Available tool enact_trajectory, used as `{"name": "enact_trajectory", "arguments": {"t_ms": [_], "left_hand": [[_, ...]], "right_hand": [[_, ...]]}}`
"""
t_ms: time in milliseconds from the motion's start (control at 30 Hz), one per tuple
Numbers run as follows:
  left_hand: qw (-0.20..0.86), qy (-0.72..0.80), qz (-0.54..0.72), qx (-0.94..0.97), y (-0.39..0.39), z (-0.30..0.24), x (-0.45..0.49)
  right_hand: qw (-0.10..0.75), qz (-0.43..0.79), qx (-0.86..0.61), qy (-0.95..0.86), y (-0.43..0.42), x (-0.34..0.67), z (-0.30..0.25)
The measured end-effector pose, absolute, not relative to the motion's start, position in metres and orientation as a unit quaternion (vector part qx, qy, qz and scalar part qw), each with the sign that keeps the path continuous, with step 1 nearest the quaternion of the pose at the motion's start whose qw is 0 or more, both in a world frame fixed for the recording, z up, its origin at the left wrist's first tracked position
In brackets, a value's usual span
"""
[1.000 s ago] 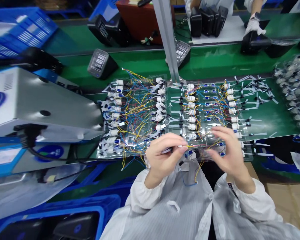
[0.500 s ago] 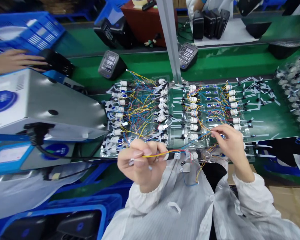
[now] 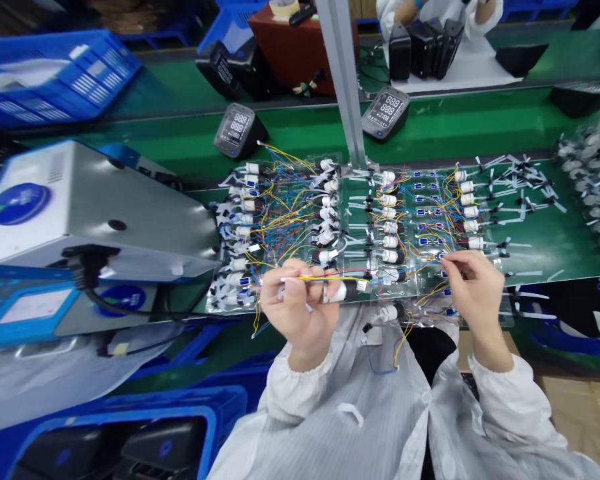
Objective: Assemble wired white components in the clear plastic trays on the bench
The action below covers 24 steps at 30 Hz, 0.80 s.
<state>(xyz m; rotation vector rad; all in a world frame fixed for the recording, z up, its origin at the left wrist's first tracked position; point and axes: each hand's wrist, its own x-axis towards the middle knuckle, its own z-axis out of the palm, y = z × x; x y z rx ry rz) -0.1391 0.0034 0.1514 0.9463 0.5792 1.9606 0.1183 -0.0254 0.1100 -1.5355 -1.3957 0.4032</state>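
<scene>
My left hand (image 3: 300,310) is closed round a small white-and-black cylindrical motor (image 3: 349,291). Its thumb and forefinger pinch yellow and red wires (image 3: 325,277) stretched to the right. At the right, my right hand (image 3: 475,290) has thumb and forefinger together on thin wires (image 3: 420,265) above a clear plastic tray (image 3: 413,283). The tray carries rows of similar white motors (image 3: 390,257) with coloured leads and blue parts. Another motor (image 3: 387,312) lies near the front edge, with a blue and yellow lead hanging off it.
Left of the hands stands a grey metal machine (image 3: 145,220) with a black power cable. A second tray of wired motors (image 3: 237,265) lies beside it. A metal post (image 3: 344,87) rises behind, between two display units (image 3: 237,130). A blue crate (image 3: 210,427) with black housings sits below left.
My left hand has shifted right and slightly up with the motor. My right hand has moved a little right. The other person's hand at far left is gone from view.
</scene>
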Motion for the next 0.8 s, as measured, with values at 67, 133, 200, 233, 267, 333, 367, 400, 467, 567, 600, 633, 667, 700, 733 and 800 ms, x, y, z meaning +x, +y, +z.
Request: {"name": "enact_trajectory", "arguments": {"t_ms": [67, 133, 200, 233, 267, 333, 367, 400, 467, 567, 600, 633, 667, 700, 733, 800], "left_hand": [[0.44, 0.245, 0.774, 0.384, 0.003, 0.151, -0.136], [0.45, 0.257, 0.757, 0.398, 0.002, 0.151, -0.132], [0.462, 0.266, 0.738, 0.413, 0.001, 0.151, -0.127], [0.468, 0.268, 0.731, 0.419, 0.0, 0.151, -0.125], [0.473, 0.272, 0.723, 0.423, -0.001, 0.152, -0.123], [0.479, 0.278, 0.714, 0.427, -0.003, 0.152, -0.119], [0.48, 0.28, 0.712, 0.429, -0.004, 0.152, -0.118], [0.482, 0.282, 0.709, 0.43, -0.005, 0.153, -0.117], [0.486, 0.281, 0.707, 0.431, -0.007, 0.154, -0.115], [0.488, 0.262, 0.715, 0.426, -0.007, 0.155, -0.116], [0.487, 0.256, 0.72, 0.422, -0.006, 0.155, -0.116], [0.486, 0.251, 0.725, 0.419, -0.005, 0.155, -0.117], [0.485, 0.247, 0.729, 0.416, -0.005, 0.155, -0.118], [0.485, 0.244, 0.731, 0.413, -0.004, 0.154, -0.118], [0.486, 0.244, 0.733, 0.41, -0.004, 0.154, -0.119], [0.487, 0.247, 0.736, 0.401, -0.003, 0.153, -0.118]], "right_hand": [[0.465, 0.156, -0.624, -0.608, -0.028, 0.116, 0.112], [0.472, 0.123, -0.613, -0.621, -0.034, 0.111, 0.118], [0.496, 0.1, -0.586, -0.633, -0.043, 0.102, 0.126], [0.499, 0.113, -0.564, -0.648, -0.048, 0.097, 0.131], [0.494, 0.141, -0.538, -0.669, -0.051, 0.09, 0.135], [0.473, 0.208, -0.487, -0.704, -0.055, 0.077, 0.14], [0.463, 0.235, -0.468, -0.715, -0.055, 0.07, 0.14], [0.457, 0.255, -0.455, -0.72, -0.055, 0.064, 0.139], [0.452, 0.278, -0.445, -0.721, -0.051, 0.056, 0.134], [0.463, 0.261, -0.466, -0.707, -0.048, 0.052, 0.126], [0.472, 0.246, -0.477, -0.699, -0.048, 0.053, 0.124], [0.48, 0.236, -0.488, -0.69, -0.049, 0.053, 0.121], [0.487, 0.234, -0.492, -0.683, -0.051, 0.054, 0.119], [0.487, 0.244, -0.491, -0.68, -0.053, 0.054, 0.117], [0.479, 0.261, -0.487, -0.682, -0.055, 0.054, 0.114], [0.454, 0.294, -0.472, -0.696, -0.059, 0.053, 0.108]]}}
